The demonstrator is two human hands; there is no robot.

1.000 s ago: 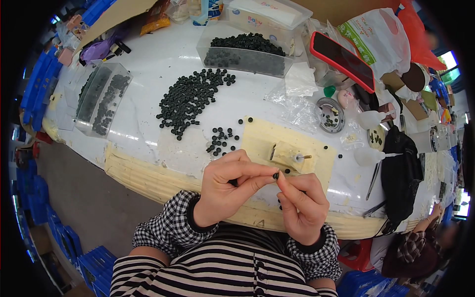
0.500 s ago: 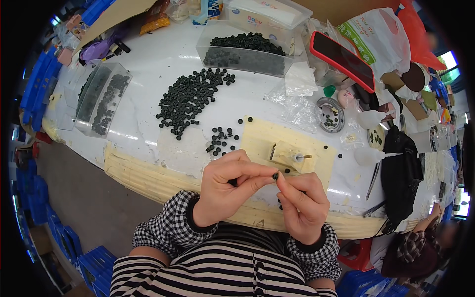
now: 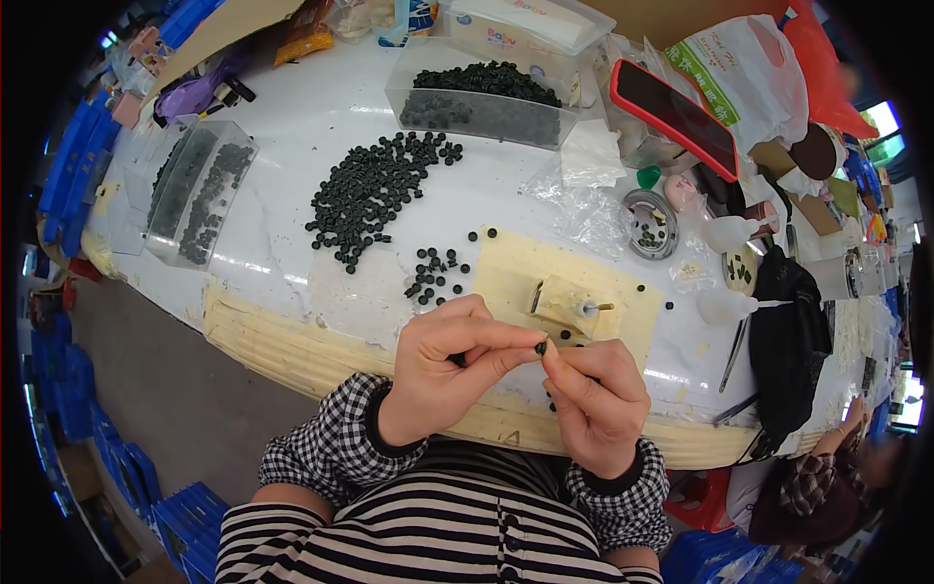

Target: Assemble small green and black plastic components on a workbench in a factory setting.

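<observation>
Fingertips meet over the table's front edge, where my left hand point(image 3: 449, 362) and my right hand point(image 3: 598, 397) both pinch one small dark green round piece point(image 3: 541, 347). Another dark piece point(image 3: 457, 359) shows within the curl of my left fingers. At my right palm sits one more dark piece point(image 3: 552, 407), partly hidden. Just beyond the hands, a small cream-coloured block with a metal pin point(image 3: 574, 304) stands on a yellowish board point(image 3: 516, 255). A loose group of similar pieces point(image 3: 428, 277) lies left of the board, with a larger pile point(image 3: 375, 190) farther back.
Clear bins of dark pieces stand at the back point(image 3: 486, 117) and left point(image 3: 199, 195). A red-cased phone point(image 3: 673, 117) leans at back right. Nearby are a round metal dish point(image 3: 650, 226), white squeeze bottles point(image 3: 725, 307), tweezers point(image 3: 734, 356) and black cloth point(image 3: 786, 341). Another person point(image 3: 817, 487) sits at right.
Almost nothing differs. Both hands keep their pinch on the small piece, with only a very slight shift of the fingers.
</observation>
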